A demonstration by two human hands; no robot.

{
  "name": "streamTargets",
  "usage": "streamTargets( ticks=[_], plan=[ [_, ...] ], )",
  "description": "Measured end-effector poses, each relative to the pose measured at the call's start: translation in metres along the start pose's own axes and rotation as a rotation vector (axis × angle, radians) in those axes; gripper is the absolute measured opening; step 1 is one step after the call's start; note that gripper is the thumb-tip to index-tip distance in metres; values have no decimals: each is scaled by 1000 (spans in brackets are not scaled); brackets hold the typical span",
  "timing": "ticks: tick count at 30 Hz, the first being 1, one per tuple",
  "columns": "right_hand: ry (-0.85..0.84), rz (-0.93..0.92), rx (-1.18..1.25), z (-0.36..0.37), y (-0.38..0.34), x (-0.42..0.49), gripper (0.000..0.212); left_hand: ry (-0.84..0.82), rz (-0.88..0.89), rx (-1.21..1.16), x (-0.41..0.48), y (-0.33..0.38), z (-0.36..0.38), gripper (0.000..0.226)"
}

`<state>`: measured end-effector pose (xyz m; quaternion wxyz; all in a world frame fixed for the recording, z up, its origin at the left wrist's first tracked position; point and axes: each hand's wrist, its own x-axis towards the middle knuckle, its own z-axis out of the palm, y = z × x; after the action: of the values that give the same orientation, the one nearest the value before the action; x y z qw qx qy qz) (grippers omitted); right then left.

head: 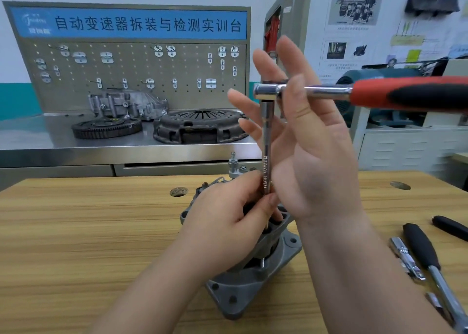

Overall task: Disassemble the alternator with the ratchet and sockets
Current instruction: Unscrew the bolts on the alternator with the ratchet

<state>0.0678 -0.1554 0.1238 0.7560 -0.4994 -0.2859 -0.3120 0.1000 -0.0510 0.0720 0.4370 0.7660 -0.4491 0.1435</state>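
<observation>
The grey alternator (250,278) stands on the wooden bench (76,232), mostly hidden behind my hands. A ratchet (379,92) with a red and black handle points to the right at head height. From its head a long chrome extension bar (266,141) runs straight down into the alternator. My left hand (228,222) pinches the lower end of the bar just above the housing. My right hand (304,136) is behind the ratchet neck with the thumb over it and the fingers spread straight upward.
At the right of the bench lie a black-handled driver (425,255), a chrome socket piece (405,257) and another black handle (450,227). Behind, a steel counter carries a clutch cover (200,128), a flywheel (106,128) and a pegboard (139,72).
</observation>
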Motion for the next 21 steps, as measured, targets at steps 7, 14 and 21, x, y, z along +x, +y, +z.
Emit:
streamTargets(
  ticks=[7, 14, 21],
  plan=[
    [10, 168, 109, -5, -5, 4, 46, -22, 30, 21, 0, 1, 0, 13],
    [9, 321, 266, -11, -6, 7, 36, -32, 14, -37, 0, -1, -1, 12],
    [81, -37, -66, 0, -1, 1, 16, -22, -60, -80, 1, -1, 0, 18]
  ],
)
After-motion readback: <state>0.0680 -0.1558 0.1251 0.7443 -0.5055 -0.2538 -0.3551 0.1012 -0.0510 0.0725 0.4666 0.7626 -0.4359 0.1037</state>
